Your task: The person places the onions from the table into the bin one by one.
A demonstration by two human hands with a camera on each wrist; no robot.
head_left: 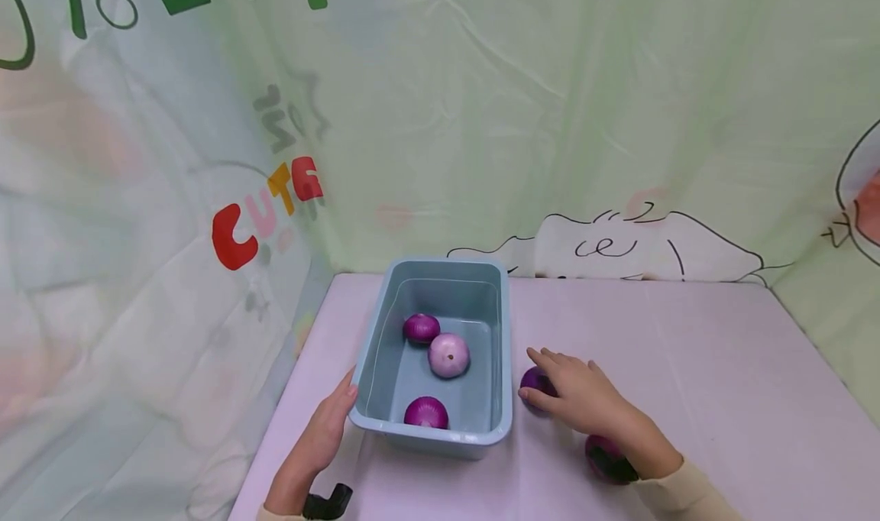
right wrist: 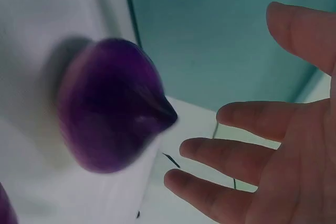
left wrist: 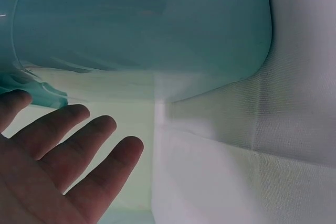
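Observation:
A blue plastic bin (head_left: 440, 437) stands on the table with three purple onions inside: a dark one (head_left: 421, 328), a paler one (head_left: 449, 355) and another (head_left: 426, 412) by the near wall. My left hand (head_left: 328, 425) rests against the bin's left rim, its fingers spread straight in the left wrist view. Over a dark purple onion (head_left: 536, 383) just right of the bin, my right hand (head_left: 584, 391) reaches with fingers extended. The right wrist view shows this onion (right wrist: 110, 108) lying apart from the fingers, its pointed tip towards them.
One more onion (head_left: 608, 460) lies on the table, partly under the right wrist. The table (head_left: 687, 368) has a pale cloth. Printed curtains (head_left: 584, 124) hang behind and at the sides. A black strap piece (head_left: 328, 502) shows at the left wrist.

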